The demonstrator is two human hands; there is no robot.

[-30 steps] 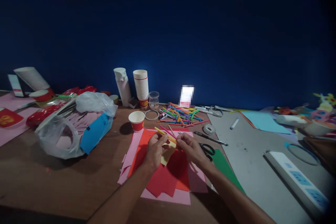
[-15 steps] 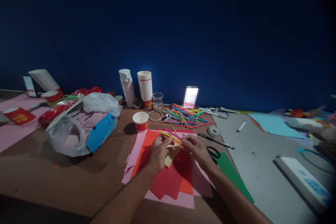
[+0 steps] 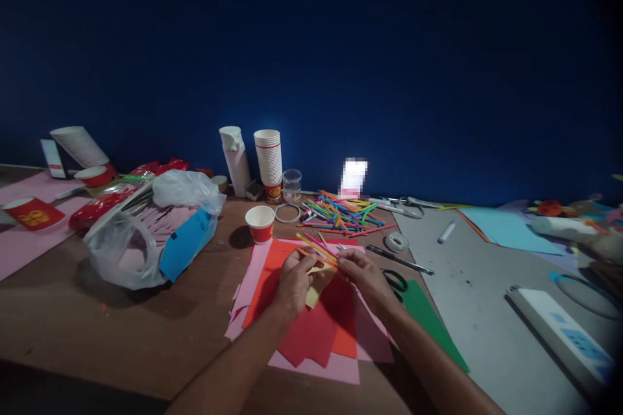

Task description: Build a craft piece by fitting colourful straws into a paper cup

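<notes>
My left hand and my right hand meet over a stack of red, orange and pink paper sheets. Both are closed around a small bundle of coloured sticks that juts up and to the left from between them. A piece of yellow paper hangs between the two hands, pinched by my left fingers. A pile of loose coloured sticks lies just beyond, near the blue wall.
A red paper cup stands left of the sheets, with a cup stack and white bottle behind. Black scissors, a pen, a tape roll and green paper lie right. A plastic bag sits left, a power strip far right.
The view shifted slightly, so everything sits a little further right in frame. My hands stay together on the sticks and yellow paper, with only small finger movement.
</notes>
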